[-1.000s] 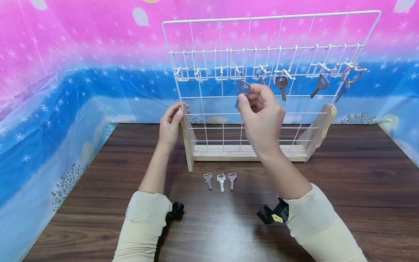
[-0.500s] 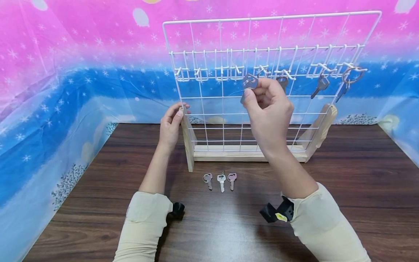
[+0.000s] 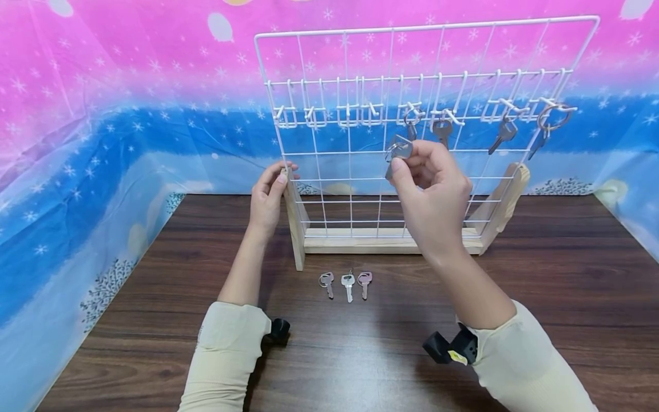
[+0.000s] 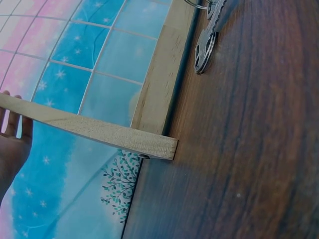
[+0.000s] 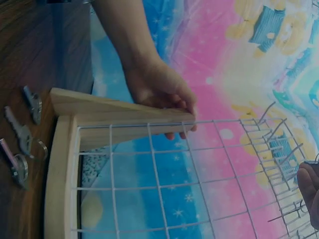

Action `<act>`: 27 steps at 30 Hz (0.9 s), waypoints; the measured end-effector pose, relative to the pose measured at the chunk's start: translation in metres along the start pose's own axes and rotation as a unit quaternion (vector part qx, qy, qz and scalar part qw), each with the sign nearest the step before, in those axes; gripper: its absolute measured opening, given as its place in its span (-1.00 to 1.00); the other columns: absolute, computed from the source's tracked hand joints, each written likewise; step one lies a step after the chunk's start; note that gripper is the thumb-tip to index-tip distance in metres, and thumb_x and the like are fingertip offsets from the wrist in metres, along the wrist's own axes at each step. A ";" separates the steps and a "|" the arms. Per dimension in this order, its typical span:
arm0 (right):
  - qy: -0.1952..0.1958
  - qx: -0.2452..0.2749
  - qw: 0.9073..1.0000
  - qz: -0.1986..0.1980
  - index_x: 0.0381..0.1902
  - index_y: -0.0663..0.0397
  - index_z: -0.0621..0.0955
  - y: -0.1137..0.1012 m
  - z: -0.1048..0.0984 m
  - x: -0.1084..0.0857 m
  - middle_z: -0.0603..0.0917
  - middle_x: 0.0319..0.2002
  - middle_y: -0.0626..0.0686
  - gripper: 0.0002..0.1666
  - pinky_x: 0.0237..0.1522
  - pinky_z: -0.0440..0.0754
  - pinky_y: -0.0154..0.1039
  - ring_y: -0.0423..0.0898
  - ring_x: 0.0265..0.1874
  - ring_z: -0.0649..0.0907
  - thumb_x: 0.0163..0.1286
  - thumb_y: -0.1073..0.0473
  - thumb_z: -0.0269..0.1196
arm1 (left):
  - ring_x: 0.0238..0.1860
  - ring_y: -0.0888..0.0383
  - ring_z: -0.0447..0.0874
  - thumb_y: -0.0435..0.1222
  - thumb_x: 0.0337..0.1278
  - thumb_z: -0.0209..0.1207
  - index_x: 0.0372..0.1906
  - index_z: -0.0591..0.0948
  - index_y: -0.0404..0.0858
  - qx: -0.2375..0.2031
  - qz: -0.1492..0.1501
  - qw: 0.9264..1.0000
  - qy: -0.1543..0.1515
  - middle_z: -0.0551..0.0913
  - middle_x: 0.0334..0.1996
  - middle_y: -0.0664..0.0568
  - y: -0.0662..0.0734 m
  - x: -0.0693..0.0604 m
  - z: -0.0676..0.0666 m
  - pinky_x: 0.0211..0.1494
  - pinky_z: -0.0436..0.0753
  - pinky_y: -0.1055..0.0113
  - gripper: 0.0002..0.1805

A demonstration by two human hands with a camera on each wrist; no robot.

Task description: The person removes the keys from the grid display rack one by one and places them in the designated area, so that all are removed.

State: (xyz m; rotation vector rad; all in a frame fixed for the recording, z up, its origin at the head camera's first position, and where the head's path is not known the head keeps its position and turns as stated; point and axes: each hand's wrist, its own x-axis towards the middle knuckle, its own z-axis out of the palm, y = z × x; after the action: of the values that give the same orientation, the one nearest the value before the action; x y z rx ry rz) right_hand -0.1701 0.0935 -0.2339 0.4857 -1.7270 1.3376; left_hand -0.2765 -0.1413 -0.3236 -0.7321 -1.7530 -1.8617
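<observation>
My right hand (image 3: 435, 197) pinches a key (image 3: 400, 147) with a small ring between thumb and fingers. It is in front of the white wire grid rack (image 3: 352, 179), below the row of hooks (image 3: 370, 111) and apart from them. In the right wrist view only part of the right fingers (image 5: 310, 191) shows at the edge. My left hand (image 3: 268, 197) grips the top of the rack's left wooden side piece (image 3: 294, 220), fingers behind it, as the right wrist view also shows. Several keys hang on the right-hand hooks, among them a grey key (image 3: 504, 133).
Three keys with rings lie in a row before the rack: a left key (image 3: 328, 284), a silver middle key (image 3: 348, 286) and a pinkish key (image 3: 365, 284). The rack's wooden base (image 3: 360, 246) stands on the dark wooden table (image 3: 206, 355). A patterned cloth (image 3: 128, 154) hangs behind.
My right hand with its key has come away from the hook it was at, moving right, then down. The left hand keeps its grip on the side piece.
</observation>
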 end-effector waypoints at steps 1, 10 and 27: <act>0.001 0.002 1.000 0.006 -0.30 0.41 0.53 0.001 -0.001 -0.002 0.66 -0.48 0.13 -0.89 -0.49 0.50 -0.42 -0.26 -0.55 0.61 0.21 0.41 0.19 | -0.10 0.03 0.57 -0.35 0.26 -0.11 0.05 0.40 -0.57 0.001 0.000 1.000 0.000 0.60 -0.10 0.07 0.000 0.000 0.000 -0.06 0.50 0.30 -0.61; -0.018 0.002 0.999 0.046 -0.33 0.38 0.54 0.015 -0.012 -0.021 0.64 -0.52 0.13 -0.93 -0.54 0.48 -0.47 -0.26 -0.59 0.60 0.19 0.45 0.19 | -0.09 -0.02 0.56 -0.37 0.28 -0.11 0.05 0.38 -0.60 -0.004 -0.005 1.000 0.001 0.60 -0.10 0.05 0.002 0.000 0.001 -0.05 0.49 0.30 -0.63; -0.136 -0.048 0.985 0.094 -0.33 0.24 0.57 0.037 -0.026 -0.053 0.65 -0.54 0.01 -0.91 -0.52 0.53 -0.47 -0.20 -0.60 0.63 0.18 0.43 0.23 | -0.11 0.07 0.58 -0.31 0.25 -0.09 0.05 0.43 -0.53 0.002 0.008 1.000 -0.003 0.60 -0.08 -0.01 0.000 -0.001 0.000 -0.05 0.50 0.30 -0.61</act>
State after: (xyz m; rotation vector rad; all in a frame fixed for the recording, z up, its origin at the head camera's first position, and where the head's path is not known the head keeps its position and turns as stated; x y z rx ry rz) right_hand -0.1586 0.1196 -0.2979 0.4767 -2.0957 1.3613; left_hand -0.2761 -0.1417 -0.3240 -0.7477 -1.7494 -1.8475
